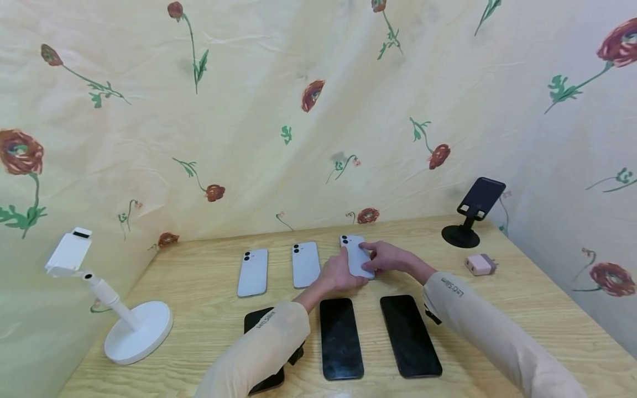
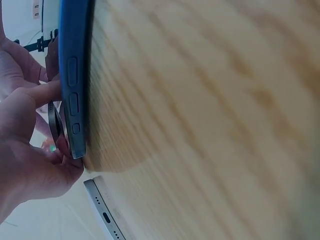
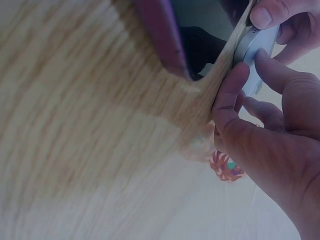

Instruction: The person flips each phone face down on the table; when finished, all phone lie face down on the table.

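A white phone (image 1: 356, 255) lies back-up at the far right of a row of three, its two camera lenses at the top left. My left hand (image 1: 339, 272) grips its left edge and near end, thumb along the side. From the right, my right hand (image 1: 390, 257) pinches the same phone, with thumb and fingers at its right edge and on its back. The right wrist view shows the phone's rounded edge (image 3: 246, 47) between both hands. Beside them in the row lies the middle white phone (image 1: 306, 264), and further left another white phone (image 1: 252, 272).
In front lie three dark phones, screen up: a left one (image 1: 259, 318) partly under my left sleeve, a middle one (image 1: 341, 338) and a right one (image 1: 410, 335). A white stand (image 1: 141, 331) is at left; a black stand (image 1: 460, 236) and pink charger (image 1: 480, 265) are at right.
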A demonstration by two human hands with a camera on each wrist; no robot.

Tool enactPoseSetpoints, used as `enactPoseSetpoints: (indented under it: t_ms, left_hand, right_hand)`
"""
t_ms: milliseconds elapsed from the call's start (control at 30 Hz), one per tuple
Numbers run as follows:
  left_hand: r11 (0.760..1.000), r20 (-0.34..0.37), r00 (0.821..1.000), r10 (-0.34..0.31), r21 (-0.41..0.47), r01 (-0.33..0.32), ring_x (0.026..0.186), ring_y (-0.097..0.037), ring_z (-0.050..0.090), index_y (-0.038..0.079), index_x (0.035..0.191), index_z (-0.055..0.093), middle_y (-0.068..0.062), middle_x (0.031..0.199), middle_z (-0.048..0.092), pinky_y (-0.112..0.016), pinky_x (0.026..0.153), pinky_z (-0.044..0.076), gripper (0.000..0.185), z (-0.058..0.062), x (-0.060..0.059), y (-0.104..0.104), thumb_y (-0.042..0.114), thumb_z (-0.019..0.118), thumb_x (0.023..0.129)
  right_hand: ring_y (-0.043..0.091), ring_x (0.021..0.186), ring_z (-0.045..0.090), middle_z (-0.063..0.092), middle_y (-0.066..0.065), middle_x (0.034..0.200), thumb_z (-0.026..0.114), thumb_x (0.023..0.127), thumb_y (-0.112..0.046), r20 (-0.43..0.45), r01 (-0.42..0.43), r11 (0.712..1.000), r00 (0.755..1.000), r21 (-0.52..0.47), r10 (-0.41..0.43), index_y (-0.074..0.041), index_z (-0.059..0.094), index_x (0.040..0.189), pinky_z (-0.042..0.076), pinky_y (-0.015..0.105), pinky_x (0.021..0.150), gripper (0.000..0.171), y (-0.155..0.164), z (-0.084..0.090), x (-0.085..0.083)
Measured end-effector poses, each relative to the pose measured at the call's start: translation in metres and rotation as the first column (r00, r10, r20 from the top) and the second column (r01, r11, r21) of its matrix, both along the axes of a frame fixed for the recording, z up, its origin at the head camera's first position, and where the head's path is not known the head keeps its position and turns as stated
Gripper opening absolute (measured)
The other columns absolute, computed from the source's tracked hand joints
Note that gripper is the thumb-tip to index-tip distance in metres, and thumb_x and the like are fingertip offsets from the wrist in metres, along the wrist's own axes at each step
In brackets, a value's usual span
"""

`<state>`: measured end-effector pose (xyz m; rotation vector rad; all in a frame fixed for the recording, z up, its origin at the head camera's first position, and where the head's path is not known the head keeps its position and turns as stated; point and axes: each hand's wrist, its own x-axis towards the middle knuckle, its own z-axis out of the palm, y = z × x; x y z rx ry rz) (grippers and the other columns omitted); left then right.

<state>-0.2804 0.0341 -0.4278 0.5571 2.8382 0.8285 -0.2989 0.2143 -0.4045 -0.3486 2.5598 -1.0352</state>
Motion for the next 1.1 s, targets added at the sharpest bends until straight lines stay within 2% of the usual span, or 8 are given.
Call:
enactPoseSetpoints:
  t_ms: [500, 767, 967, 1100]
  left_hand:
    - [0.994, 0.003, 1.0, 0.026, -0.109, -0.025, 0.113, -0.028, 0.058, -0.004, 0.154, 0.03, -0.024, 0.135, 0.055, -0.039, 0.096, 0.048, 0.101, 0.0037, -0.0002, 0.0033, 0.051, 0.077, 0.084]
    - [0.993, 0.021, 0.999, 0.029, -0.116, -0.026, 0.11, -0.027, 0.059, -0.002, 0.153, 0.033, -0.023, 0.134, 0.055, -0.04, 0.096, 0.048, 0.098, 0.0045, 0.0007, 0.0031, 0.051, 0.077, 0.084]
    - [0.987, -0.02, 1.0, 0.003, -0.16, -0.006, 0.105, -0.026, 0.062, -0.002, 0.146, 0.043, -0.021, 0.125, 0.062, -0.038, 0.089, 0.051, 0.089, 0.003, -0.0014, 0.0025, 0.053, 0.076, 0.084]
    - [0.987, -0.012, 1.0, -0.008, -0.159, 0.006, 0.108, -0.027, 0.061, -0.002, 0.149, 0.04, -0.022, 0.128, 0.061, -0.038, 0.091, 0.05, 0.09, 0.0032, -0.0012, 0.0023, 0.053, 0.075, 0.086]
  right_hand:
    - [0.018, 0.071, 0.054, 0.054, 0.01, 0.087, 0.067, 0.096, -0.01, -0.019, -0.02, 0.998, 1.0, 0.055, 0.021, 0.006, 0.033, 0.152, 0.046, 0.026, 0.064, 0.068, 0.0008, -0.0011, -0.0016]
    - [0.021, 0.077, 0.056, 0.056, 0.013, 0.096, 0.07, 0.095, -0.012, 0.023, 0.034, 0.997, 0.999, 0.062, -0.035, 0.0, 0.035, 0.154, 0.046, 0.03, 0.068, 0.07, -0.0024, -0.0013, -0.0009]
    - [0.021, 0.079, 0.057, 0.058, 0.013, 0.098, 0.071, 0.093, -0.009, 0.001, 0.022, 0.998, 1.0, 0.055, -0.022, 0.003, 0.034, 0.153, 0.048, 0.03, 0.069, 0.071, -0.0029, -0.0011, -0.0007]
    - [0.021, 0.077, 0.055, 0.056, 0.013, 0.095, 0.067, 0.095, -0.008, 0.006, 0.012, 1.0, 1.0, 0.018, -0.012, 0.004, 0.034, 0.153, 0.047, 0.03, 0.067, 0.068, 0.001, -0.0004, 0.0011]
